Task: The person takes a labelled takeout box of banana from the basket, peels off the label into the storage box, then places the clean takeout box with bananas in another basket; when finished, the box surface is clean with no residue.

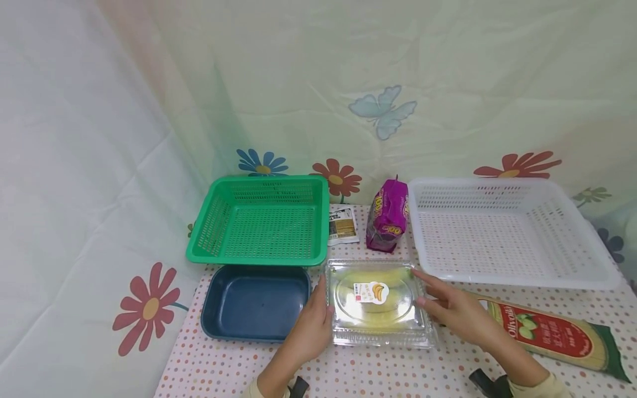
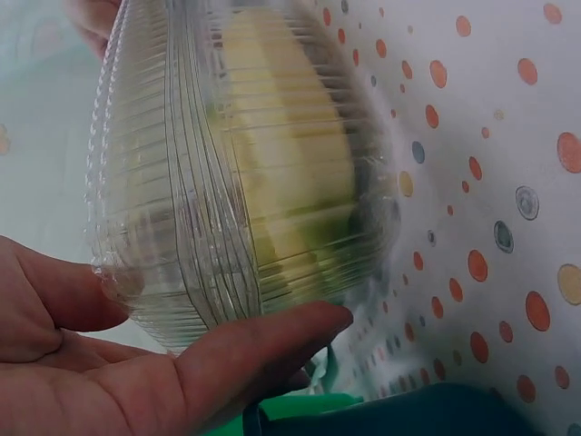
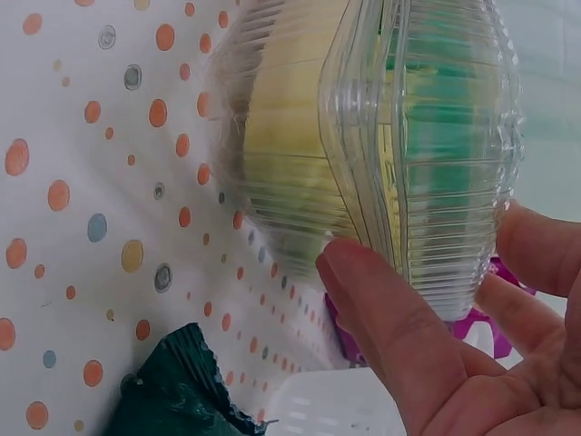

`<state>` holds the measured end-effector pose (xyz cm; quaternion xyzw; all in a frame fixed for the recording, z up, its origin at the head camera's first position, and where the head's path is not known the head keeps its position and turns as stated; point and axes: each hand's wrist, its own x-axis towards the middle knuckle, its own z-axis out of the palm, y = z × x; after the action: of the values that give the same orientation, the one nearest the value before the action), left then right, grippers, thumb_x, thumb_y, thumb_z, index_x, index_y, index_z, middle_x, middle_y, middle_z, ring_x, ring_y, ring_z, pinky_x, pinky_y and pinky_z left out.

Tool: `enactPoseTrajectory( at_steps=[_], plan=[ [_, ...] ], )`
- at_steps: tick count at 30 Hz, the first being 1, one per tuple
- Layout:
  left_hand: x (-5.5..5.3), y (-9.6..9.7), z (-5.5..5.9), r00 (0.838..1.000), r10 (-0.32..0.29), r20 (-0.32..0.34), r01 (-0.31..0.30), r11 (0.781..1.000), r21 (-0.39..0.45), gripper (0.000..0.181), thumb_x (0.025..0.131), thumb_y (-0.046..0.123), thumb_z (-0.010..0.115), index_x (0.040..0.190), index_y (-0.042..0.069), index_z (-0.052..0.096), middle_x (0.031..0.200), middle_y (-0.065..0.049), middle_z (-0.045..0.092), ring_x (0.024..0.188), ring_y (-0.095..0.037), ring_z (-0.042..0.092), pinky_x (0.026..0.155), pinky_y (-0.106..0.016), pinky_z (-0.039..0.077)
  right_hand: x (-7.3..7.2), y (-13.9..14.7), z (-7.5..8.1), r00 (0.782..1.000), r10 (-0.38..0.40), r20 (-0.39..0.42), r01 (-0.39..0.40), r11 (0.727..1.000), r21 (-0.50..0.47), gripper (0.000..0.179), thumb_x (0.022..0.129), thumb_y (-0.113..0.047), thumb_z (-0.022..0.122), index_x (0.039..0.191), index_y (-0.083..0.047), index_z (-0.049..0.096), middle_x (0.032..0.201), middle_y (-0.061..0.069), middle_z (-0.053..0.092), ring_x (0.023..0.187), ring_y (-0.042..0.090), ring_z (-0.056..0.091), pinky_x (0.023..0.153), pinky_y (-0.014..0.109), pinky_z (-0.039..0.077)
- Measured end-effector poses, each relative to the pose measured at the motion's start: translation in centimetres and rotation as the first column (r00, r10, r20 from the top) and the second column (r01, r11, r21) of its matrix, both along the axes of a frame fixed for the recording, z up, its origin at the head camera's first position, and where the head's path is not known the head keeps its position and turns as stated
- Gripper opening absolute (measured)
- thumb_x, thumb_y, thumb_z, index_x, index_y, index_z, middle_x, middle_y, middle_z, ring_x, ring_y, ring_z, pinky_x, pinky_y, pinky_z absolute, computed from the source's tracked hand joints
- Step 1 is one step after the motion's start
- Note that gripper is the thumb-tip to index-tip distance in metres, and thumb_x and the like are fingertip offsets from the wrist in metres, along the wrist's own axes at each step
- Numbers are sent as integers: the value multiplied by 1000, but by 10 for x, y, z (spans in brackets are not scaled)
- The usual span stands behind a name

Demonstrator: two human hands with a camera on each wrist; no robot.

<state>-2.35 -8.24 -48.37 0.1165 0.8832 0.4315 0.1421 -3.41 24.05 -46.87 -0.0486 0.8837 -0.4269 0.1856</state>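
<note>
A clear plastic clamshell box of bananas lies between both hands over the dotted tablecloth, with a banana-picture label on its lid. My left hand holds its left side, thumb and fingers around the edge. On the opposite side my right hand grips the far right edge, with one finger by the lid's corner. The yellow fruit shows through the ribbed wall in the left wrist view. In the right wrist view, fingers touch the box's rim. Whether the box fully rests on the cloth, I cannot tell.
A green basket and a dark blue tray stand left. Behind the box are a small packet and a purple snack bag. At right are a white basket and a spaghetti pack, partly behind my right hand.
</note>
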Motion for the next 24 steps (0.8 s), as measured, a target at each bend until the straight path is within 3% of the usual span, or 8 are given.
enactPoseTrajectory(
  at_steps=[6,20,24],
  plan=[
    [-4,1,0,1000,-1,8,1,1000,-16,66,108,9,43,162,-4,7,164,-33,21,152,-47,23,121,-61,25,-2,1,-1,999,-8,54,11,998,-62,72,101,-40,63,163,-25,30,148,43,39,112,44,69,77,34,63],
    [-5,4,1,999,26,23,-25,999,-29,68,107,8,45,163,-2,7,160,-41,20,149,-53,24,118,-65,27,-11,3,7,997,43,71,-40,998,-41,73,98,-38,68,160,-17,36,140,47,47,96,32,75,68,35,64],
    [-4,4,1,999,27,23,-26,999,-33,68,107,7,45,162,-2,8,159,-41,21,149,-52,24,118,-65,28,-13,2,12,992,44,120,-39,998,-40,75,96,-38,70,159,-15,37,140,47,47,93,31,76,66,36,64]
  ],
)
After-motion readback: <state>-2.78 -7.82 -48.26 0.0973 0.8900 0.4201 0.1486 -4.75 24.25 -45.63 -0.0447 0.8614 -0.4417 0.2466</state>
